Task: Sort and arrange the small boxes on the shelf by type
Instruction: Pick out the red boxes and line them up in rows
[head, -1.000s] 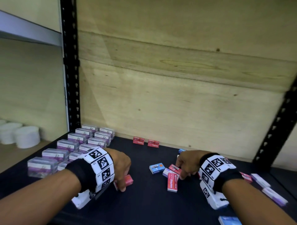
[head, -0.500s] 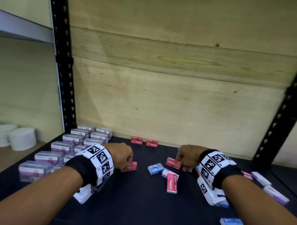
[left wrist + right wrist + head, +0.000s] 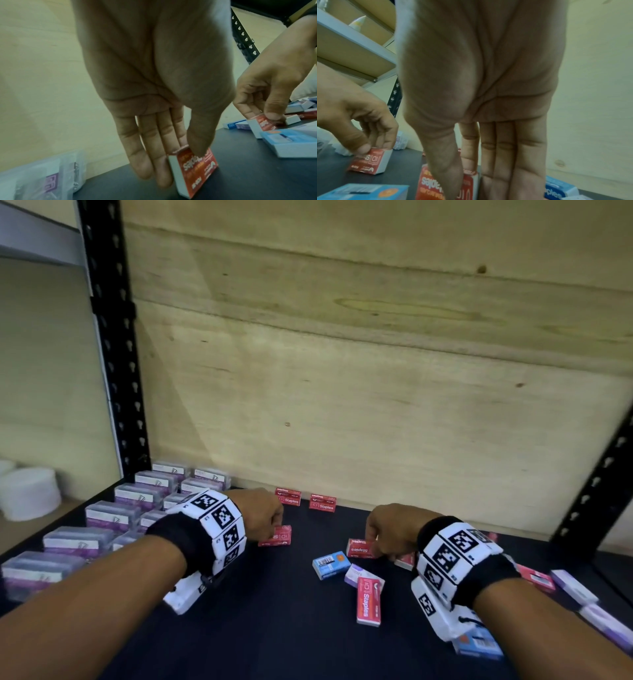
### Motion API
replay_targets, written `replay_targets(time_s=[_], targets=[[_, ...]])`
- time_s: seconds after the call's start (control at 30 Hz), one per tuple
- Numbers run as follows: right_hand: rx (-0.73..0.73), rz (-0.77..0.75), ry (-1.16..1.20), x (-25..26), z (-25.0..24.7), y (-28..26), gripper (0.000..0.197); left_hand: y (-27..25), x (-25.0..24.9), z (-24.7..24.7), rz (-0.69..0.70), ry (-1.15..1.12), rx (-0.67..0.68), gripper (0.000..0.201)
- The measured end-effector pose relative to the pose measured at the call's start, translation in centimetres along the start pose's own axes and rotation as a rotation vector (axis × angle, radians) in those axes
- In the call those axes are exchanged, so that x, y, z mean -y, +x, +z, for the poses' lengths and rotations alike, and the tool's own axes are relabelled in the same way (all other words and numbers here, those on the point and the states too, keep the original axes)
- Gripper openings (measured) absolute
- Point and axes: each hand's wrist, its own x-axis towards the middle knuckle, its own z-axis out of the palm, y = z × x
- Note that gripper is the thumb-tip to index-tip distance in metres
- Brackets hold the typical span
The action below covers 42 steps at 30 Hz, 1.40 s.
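Two small red cardboard staple boxes are in play, one per hand. Left red staple box (image 3: 276, 536) sits on the black shelf board (image 3: 274, 628), mid-left, tipped up on a long edge, printed face toward the camera, long axis running left-right. Left hand (image 3: 258, 517) pinches it, thumb on the printed face, fingers (image 3: 150, 159) behind; fingers look nearly straight in the left wrist view.

Right red staple box (image 3: 359, 548) is just right of centre, also low on the board, long axis roughly left-right, lettering upside down from where the person stands. Right hand (image 3: 388, 530) pinches it between thumb and fingers.

Step, as I read it: carrying reds to the back. Two matching red boxes (image 3: 306, 501) already stand side by side against the plywood back wall (image 3: 376, 405), long axes along the wall, faces forward. Next move probably calls for bringing both held boxes back, same orientation, flush in line with that pair.

Outward: a blue box (image 3: 330, 565) and a pale lilac box (image 3: 354, 574) lie loose near centre, touching another red box (image 3: 369, 601) lying flat, long axis front-back. More mixed boxes at far right. Clear plastic boxes with purple labels (image 3: 113, 517) are already lined up in two columns at left.
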Motion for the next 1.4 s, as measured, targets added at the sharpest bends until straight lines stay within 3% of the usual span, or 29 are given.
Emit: replay_targets(time_s=[0.3, 0.47, 0.7, 0.9, 1.07, 1.4], targets=[[-0.074, -0.041, 0.001, 0.3, -1.1, 0.7, 0.025, 1.1, -0.8, -0.3, 0.131, 0.022, 0.058, 0.05], [-0.154, -0.089, 0.019, 0.7, -1.8, 1.3, 0.027, 1.8, -0.5, -0.6, 0.137, -0.032, -0.042, 0.062], [-0.121, -0.161, -0.014, 3.1, -1.2, 3.1, 0.021, 2.4, 0.7, 0.1, 0.09, -0.173, -0.094, 0.03], [-0.108, -0.179, -0.016, 3.3, -0.9, 3.6, 0.017, 1.9, 1.4, 0.3, 0.005, -0.098, -0.092, 0.032], [-0.082, -0.146, 0.007, 2.7, -1.3, 3.1, 0.022, 1.4, 1.5, 0.2, -0.059, 0.021, -0.067, 0.021], [-0.068, -0.123, -0.038, 1.9, -1.1, 2.7, 0.024, 1.8, 0.4, 0.4, -0.097, 0.131, -0.032, 0.03]])
